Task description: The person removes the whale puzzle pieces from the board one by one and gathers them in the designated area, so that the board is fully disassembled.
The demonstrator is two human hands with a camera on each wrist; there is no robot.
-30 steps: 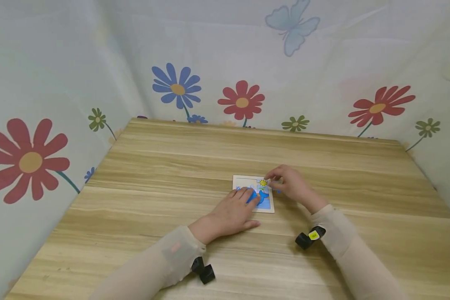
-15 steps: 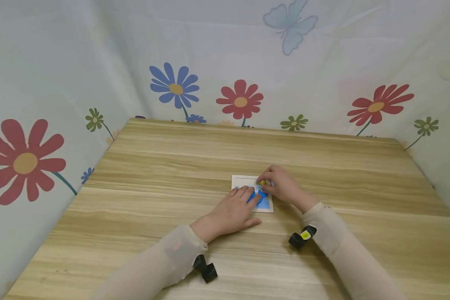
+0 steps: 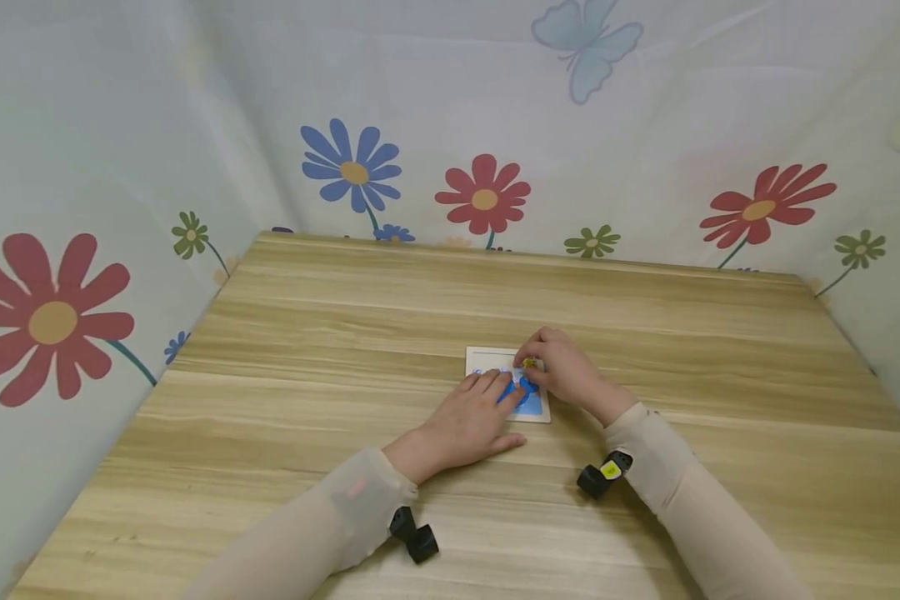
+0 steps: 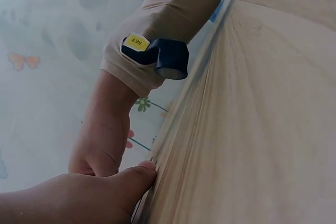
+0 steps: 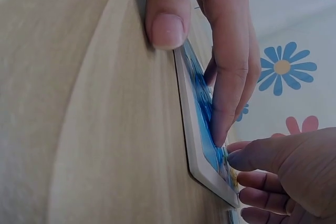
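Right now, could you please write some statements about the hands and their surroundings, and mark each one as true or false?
1. The left hand rests on the board. True.
2. The right hand lies flat on the left side of the table. False: its bent fingers are at the yellow piece on the board.
3. The left thumb lies outside the board. True.
4. The table is plain white. False: it shows wood grain.
5. The backdrop shows a butterfly above the flowers. True.

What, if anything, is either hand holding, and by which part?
The left hand holds nothing, resting on the puzzle. The right hand curls over the yellow print; whether it pinches anything can't be told.
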